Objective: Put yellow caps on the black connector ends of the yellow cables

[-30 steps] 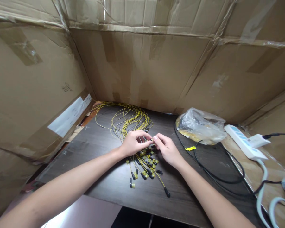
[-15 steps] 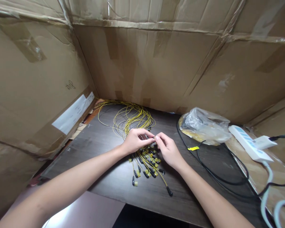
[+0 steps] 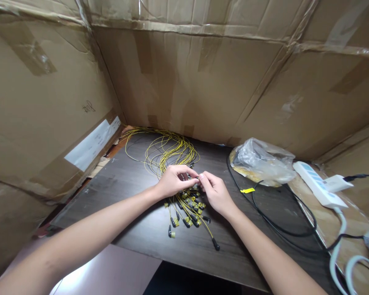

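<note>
My left hand (image 3: 174, 181) is closed in a pinch, thumb against forefinger, on a small cable connector (image 3: 197, 178) that is mostly hidden by fingertips. From the other side my right hand (image 3: 217, 192) pinches the same piece, so the two hands meet above the pile. Below them lies a cluster of black angled connectors, many with clear yellow caps, such as one capped connector (image 3: 170, 232) at the near left. One black connector (image 3: 215, 244) without a visible cap lies nearest the table's front. Thin yellow cables (image 3: 184, 149) run back from the cluster in loose loops.
A crumpled clear plastic bag (image 3: 263, 159) sits at the back right. Beside it are a black cable (image 3: 273, 227) with a yellow tag (image 3: 247, 190) and a white power strip (image 3: 318, 184) with an adapter. Cardboard walls (image 3: 184, 82) enclose the dark table (image 3: 132, 229).
The yellow bit seen between my fingertips a second ago no longer shows. Both hands stay pinched together in nearly the same place; the view shifts slightly.
</note>
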{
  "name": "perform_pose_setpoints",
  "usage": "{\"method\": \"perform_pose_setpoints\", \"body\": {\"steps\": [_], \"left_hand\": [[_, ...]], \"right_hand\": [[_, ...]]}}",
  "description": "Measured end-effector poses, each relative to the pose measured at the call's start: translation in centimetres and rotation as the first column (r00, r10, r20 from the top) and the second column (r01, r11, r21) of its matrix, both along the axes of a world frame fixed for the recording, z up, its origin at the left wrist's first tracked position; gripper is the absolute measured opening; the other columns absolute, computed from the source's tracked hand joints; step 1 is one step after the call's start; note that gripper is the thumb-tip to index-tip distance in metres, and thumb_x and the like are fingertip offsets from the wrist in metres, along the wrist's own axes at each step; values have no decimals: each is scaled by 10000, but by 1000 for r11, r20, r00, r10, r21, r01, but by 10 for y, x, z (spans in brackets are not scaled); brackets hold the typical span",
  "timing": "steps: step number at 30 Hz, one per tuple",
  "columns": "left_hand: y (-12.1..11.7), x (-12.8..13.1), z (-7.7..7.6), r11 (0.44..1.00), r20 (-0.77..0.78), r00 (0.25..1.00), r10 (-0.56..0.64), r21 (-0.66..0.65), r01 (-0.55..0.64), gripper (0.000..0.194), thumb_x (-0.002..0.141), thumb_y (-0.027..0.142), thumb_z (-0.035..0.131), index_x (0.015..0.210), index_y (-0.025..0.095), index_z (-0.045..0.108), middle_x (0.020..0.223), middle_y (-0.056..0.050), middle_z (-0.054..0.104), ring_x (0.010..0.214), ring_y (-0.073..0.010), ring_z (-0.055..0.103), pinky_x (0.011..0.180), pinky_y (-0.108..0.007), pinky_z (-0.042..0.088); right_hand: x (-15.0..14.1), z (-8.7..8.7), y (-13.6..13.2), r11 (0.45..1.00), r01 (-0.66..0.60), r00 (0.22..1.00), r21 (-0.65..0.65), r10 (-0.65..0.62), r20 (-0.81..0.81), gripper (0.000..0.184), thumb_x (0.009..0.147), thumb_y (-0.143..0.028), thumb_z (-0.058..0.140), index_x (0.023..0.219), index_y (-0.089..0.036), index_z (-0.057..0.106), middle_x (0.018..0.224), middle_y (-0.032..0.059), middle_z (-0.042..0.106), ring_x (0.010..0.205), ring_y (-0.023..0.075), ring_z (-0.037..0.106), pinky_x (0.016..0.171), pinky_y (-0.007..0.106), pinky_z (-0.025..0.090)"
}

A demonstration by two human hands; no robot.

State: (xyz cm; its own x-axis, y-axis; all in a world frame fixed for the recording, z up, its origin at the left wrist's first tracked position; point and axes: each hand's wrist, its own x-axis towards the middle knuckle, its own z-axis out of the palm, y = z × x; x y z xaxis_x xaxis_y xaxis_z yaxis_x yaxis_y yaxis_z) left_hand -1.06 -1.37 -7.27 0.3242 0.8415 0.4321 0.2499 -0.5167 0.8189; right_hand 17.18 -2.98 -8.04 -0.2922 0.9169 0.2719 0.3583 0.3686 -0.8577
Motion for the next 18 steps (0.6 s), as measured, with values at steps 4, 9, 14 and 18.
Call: {"method": "perform_pose_setpoints", "body": {"steps": [4,9,14,18], "left_hand": [[-1,1,-2,1000,-23,1000,6,14,-5,132,799,245,724,861,133,752,752,-34,717,555,-76,544,546,-190,453],[0,1,-5,1000,-34,999,-9,3,9,143,817,253,712,881,127,733,785,-38,715,581,-80,571,559,-187,468],[0,0,-2,1000,-25,1000,17,16,-17,164,836,282,709,882,127,737,782,-36,718,574,-76,561,556,-183,461],[2,-1,-2,1000,-25,999,21,15,-20,160,842,282,714,892,136,756,798,-40,728,572,-76,563,545,-181,454]], "right_hand": [[-2,-4,1,1000,3,1000,-10,-3,-7,453,1001,-523,385,694,-209,497,647,0,481,609,151,450,571,273,367],[0,3,-1,998,-21,999,63,17,49,437,1025,-440,353,668,-207,450,643,2,469,618,151,445,590,282,358],[4,9,-1,984,-10,996,179,-7,94,248,988,-326,452,810,-191,561,783,27,576,717,162,527,677,285,404],[4,8,0,981,8,995,193,-28,98,201,970,-299,478,824,-191,563,767,15,564,659,147,502,619,273,388]]}}
